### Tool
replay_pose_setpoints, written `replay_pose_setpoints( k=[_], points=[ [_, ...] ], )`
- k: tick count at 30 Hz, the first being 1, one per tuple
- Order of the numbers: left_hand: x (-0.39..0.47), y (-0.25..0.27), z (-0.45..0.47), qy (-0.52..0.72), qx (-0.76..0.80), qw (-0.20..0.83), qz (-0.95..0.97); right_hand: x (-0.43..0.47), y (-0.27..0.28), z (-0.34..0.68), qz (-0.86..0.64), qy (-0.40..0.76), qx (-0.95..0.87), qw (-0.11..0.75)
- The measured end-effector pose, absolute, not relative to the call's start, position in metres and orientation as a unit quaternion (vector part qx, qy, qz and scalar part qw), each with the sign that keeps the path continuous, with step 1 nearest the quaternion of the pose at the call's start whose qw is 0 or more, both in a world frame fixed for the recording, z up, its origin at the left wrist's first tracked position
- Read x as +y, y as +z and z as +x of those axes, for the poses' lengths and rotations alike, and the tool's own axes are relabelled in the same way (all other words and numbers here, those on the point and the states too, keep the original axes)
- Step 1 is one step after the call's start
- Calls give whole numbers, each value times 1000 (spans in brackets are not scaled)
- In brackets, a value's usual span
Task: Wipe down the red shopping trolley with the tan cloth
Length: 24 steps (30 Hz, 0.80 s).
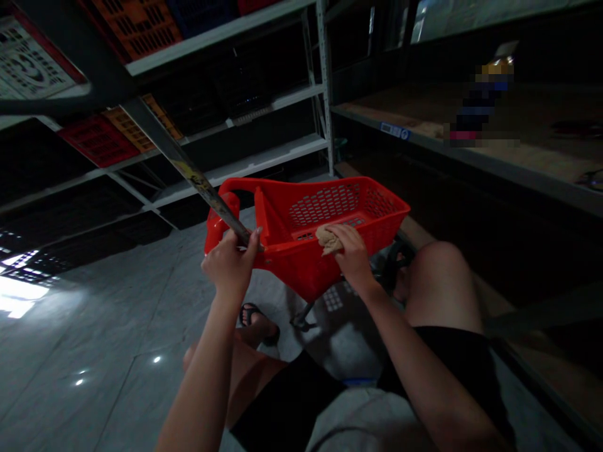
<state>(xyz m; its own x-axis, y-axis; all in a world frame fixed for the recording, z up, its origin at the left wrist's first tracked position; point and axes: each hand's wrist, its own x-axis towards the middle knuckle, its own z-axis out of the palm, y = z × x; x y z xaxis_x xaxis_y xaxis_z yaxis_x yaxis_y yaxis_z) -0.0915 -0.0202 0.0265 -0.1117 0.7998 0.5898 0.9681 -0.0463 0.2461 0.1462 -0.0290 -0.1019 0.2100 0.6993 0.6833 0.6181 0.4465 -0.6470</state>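
A red plastic shopping cart with slotted walls stands between my knees. My left hand is closed around the lower end of a scuffed metal pole, right at the cart's near left corner. The pole slants up to the upper left, where a dark, blurred piece meets it close to the camera. In my right hand is a crumpled tan cloth, resting on the cart's near rim. Inside, the visible part of the basket shows only its red panels.
White shelving behind the cart carries orange crates and red crates. At right, a brown shelf bears a price label and a pixelated object. Grey tiled floor lies to the left.
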Motion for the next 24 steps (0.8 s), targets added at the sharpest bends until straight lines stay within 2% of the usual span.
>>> replay_pose_setpoints(
  k=[7,11,14,19,24],
  points=[
    [-17,19,-88,-311,-682,190,-634,-37,-59,56,-443,80,-647,616],
    [-18,18,-92,-299,-693,204,-624,-42,-53,39,-397,73,-683,608],
    [-18,17,-93,-298,-689,207,-628,-38,-70,67,-391,57,-708,584],
    [-15,15,-94,-292,-696,210,-621,-24,-113,172,-491,23,-675,551],
    [-14,13,-86,-305,-702,213,-608,-13,-127,237,-566,-45,-591,573]
  ],
)
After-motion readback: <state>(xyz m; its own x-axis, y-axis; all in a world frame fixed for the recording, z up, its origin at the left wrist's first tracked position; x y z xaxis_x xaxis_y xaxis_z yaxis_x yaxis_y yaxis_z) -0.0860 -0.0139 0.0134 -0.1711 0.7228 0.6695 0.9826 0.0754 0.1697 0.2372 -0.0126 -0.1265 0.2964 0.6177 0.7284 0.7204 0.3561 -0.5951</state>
